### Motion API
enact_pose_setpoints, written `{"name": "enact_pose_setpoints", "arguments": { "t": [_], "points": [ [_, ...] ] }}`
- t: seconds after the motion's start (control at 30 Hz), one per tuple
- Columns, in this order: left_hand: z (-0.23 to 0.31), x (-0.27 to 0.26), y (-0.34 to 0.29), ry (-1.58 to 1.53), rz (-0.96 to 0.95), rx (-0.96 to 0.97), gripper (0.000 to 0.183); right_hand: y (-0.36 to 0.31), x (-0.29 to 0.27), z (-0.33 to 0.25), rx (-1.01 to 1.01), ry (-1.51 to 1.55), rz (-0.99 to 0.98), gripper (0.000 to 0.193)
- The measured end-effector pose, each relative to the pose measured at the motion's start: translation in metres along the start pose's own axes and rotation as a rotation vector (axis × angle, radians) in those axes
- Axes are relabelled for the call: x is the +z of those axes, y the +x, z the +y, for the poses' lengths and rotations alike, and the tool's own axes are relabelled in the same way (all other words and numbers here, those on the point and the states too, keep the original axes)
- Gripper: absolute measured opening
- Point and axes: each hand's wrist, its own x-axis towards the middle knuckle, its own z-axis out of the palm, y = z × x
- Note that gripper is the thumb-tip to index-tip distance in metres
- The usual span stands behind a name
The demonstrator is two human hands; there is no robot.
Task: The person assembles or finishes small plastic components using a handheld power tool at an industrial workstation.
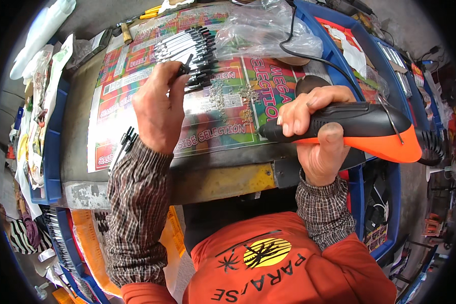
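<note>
- Evidently, a small black part (186,67) was pinched by the left hand (157,104) at its fingertips, at 12 o'clock from the palm.
- A black-and-orange electric screwdriver (354,129) was gripped fully by the right hand (316,131), its long axis lying 3-to-9 o'clock.
- Its tip (265,133) was pointed toward 9 o'clock, the part lying at 10 o'clock from it, well apart.
- The row of black parts (190,48) was laid just beyond the left hand, the nearer one.

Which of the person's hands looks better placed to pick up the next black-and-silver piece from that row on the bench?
Probably the left hand: it rests at the row of slim black-and-silver pieces, pinching one already. The right hand is wrapped around the black-and-orange corded power tool, off to the side.
</note>
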Motion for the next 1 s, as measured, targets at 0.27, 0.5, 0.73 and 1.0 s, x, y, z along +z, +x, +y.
{"name": "enact_pose_setpoints", "arguments": {
  "t": [0.27, 0.5, 0.73, 1.0],
  "points": [
    [0.023, -0.023, -0.031, -0.469, -0.168, -0.528, 0.017, 0.008, -0.002, 0.01, -0.046, 0.083, 0.036, 0.026],
    [0.035, -0.025, -0.053, -0.406, -0.265, -0.498, 0.018, 0.008, -0.004, 0.013, -0.053, 0.069, 0.053, 0.026],
    [0.054, -0.019, -0.06, -0.331, -0.334, -0.243, 0.019, 0.007, -0.005, 0.005, -0.114, 0.086, 0.035, 0.025],
    [0.058, 0.0, -0.066, -0.18, -0.345, 0.0, 0.016, 0.008, -0.003, 0.0, -0.098, 0.174, -0.02, 0.03]
  ]
}}
